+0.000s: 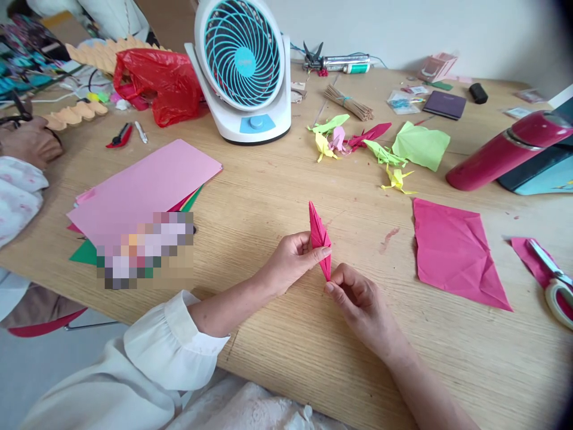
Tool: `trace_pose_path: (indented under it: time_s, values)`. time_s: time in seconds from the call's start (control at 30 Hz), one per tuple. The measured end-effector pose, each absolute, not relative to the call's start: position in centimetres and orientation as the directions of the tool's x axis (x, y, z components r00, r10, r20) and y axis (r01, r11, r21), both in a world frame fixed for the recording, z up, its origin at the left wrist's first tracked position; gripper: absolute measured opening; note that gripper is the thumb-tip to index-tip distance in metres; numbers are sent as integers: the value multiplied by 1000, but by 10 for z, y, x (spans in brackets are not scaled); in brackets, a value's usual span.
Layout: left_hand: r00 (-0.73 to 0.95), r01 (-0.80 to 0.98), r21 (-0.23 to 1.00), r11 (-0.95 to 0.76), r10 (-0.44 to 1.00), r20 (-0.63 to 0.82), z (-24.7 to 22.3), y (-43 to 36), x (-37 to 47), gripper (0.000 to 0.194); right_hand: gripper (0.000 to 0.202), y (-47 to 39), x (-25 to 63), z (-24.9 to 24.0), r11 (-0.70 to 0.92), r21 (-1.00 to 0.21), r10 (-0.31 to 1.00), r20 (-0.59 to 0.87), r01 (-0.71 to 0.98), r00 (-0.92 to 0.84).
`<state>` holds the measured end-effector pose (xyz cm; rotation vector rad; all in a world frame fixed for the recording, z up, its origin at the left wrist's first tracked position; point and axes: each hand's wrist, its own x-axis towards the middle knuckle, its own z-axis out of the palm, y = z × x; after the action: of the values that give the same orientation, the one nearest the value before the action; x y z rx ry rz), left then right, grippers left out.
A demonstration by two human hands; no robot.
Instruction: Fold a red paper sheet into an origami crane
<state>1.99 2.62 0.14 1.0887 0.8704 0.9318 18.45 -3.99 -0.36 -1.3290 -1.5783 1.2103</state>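
Note:
Above the table, a narrow, many-layered piece of folded pink paper [319,230] tapers to a point at both ends. My left hand [293,258] pinches its middle between thumb and fingers. The lower tip is gripped between the thumb and forefinger of my right hand [358,298]. To the right lies a creased pink paper sheet [456,254], flat on the wood. Beyond my hands rest several folded paper figures, among them a yellow one [397,179], a green one [385,153] and a dark pink one [369,136].
A white and blue fan [244,71] stands at the back. Coloured paper sheets [147,185] are stacked left, below a red plastic bag [161,83]. On the right are a red bottle [505,152], scissors [548,263] and a tape roll [559,301]. Another person's hand [31,143] shows far left.

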Motion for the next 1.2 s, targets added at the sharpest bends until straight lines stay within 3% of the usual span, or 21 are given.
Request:
trace_pose_path:
  time_s: [0.37, 0.8, 0.97, 1.2]
  values:
    - [449, -46, 994, 98, 891, -67, 1, 20, 21, 26, 21, -38, 182, -10, -86, -995, 980, -94, 54, -176]
    - [445, -81, 989, 124, 893, -75, 0, 21, 21, 34, 39, -41, 186, -10, -77, -985, 978, -104, 152, -181]
    - [461, -107, 982, 154, 883, -88, -1, 20, 21, 34, 40, -41, 188, -13, -48, -967, 977, -97, 251, -188]
    - [470, -84, 989, 121, 880, -68, -1, 21, 19, 31, 38, -41, 190, -10, 11, -964, 978, -45, 266, -204]
